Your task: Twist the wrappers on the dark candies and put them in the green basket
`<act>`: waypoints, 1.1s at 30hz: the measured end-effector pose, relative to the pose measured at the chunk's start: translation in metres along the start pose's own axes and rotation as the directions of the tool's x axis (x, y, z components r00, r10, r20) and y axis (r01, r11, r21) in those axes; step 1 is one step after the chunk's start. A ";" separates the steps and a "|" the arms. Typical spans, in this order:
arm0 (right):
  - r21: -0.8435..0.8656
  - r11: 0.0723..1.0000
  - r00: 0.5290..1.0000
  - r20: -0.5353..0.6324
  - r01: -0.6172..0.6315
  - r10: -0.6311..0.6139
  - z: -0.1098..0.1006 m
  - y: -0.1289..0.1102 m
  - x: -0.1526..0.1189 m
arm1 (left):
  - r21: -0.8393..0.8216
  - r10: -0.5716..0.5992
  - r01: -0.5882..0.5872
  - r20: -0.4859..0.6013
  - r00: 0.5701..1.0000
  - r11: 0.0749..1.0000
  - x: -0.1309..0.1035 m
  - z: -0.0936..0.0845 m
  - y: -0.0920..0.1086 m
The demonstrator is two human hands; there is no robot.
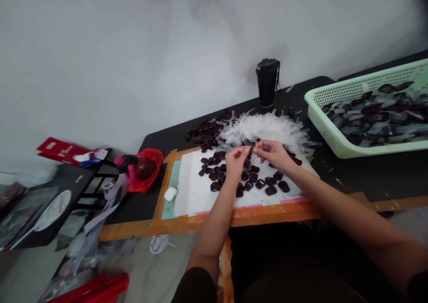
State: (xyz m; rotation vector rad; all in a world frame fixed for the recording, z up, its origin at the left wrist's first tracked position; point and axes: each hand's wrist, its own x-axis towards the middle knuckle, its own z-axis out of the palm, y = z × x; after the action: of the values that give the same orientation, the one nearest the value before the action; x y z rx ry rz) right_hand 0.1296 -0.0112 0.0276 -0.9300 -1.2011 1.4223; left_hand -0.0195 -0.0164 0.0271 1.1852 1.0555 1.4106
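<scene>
My left hand point(236, 161) and my right hand point(272, 155) meet over the white work sheet point(197, 185), fingertips pinched close together. What they pinch is too small and blurred to name. Under and around them lie several glossy dark rounded-square pieces point(260, 184), loosely spread on the sheet. Just behind my hands is a heap of translucent whitish strips point(264, 127). A denser pile of dark pieces point(207, 133) sits at the back left of it.
On the right stands a pale green basket point(381, 149) filled with dark pieces and clear strips. A black lidded tumbler point(266, 83) is by the wall. To the left are a white rounded case point(170, 194) and a red bag point(154, 158). Orange tape point(267, 214) lines the table's front edge.
</scene>
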 end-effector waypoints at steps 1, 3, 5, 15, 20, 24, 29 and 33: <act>-0.031 0.999 1.000 -0.003 0.030 -0.030 0.000 0.001 0.000 | 0.023 0.020 -0.020 -0.003 1.000 1.000 0.000 -0.001 0.000; -0.079 0.994 0.997 -0.014 0.073 -0.074 0.001 0.001 0.001 | 0.063 0.062 -0.063 0.010 0.998 0.996 0.001 -0.002 0.000; -0.109 0.989 0.995 -0.023 0.099 -0.102 0.001 0.001 0.001 | 0.081 0.097 -0.100 0.035 0.995 0.992 0.000 -0.003 0.001; -0.063 0.997 0.999 -0.025 0.041 -0.042 0.002 -0.001 -0.002 | -0.016 -0.025 0.026 0.017 1.000 1.000 -0.001 0.001 0.000; -0.034 0.999 0.997 -0.076 0.019 -0.021 0.002 0.000 -0.002 | 0.016 -0.008 0.008 0.041 0.999 1.000 -0.002 0.002 0.002; -0.025 1.000 0.995 -0.104 -0.012 0.010 0.003 0.001 -0.002 | 0.005 -0.030 0.030 0.054 0.998 1.000 -0.004 0.004 0.003; 0.010 0.998 0.992 -0.107 -0.067 0.068 0.005 0.000 -0.003 | -0.039 -0.073 0.074 0.028 0.997 0.996 -0.005 0.007 0.003; 0.077 0.993 0.988 -0.117 -0.092 0.101 0.006 -0.002 -0.004 | -0.019 -0.047 0.048 0.022 0.999 0.999 -0.005 0.007 0.002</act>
State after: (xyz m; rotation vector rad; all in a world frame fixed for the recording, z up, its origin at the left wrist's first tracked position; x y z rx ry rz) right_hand 0.1249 -0.0164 0.0306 -1.0216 -1.0207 1.4545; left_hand -0.0129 -0.0220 0.0295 1.1514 1.0461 1.3661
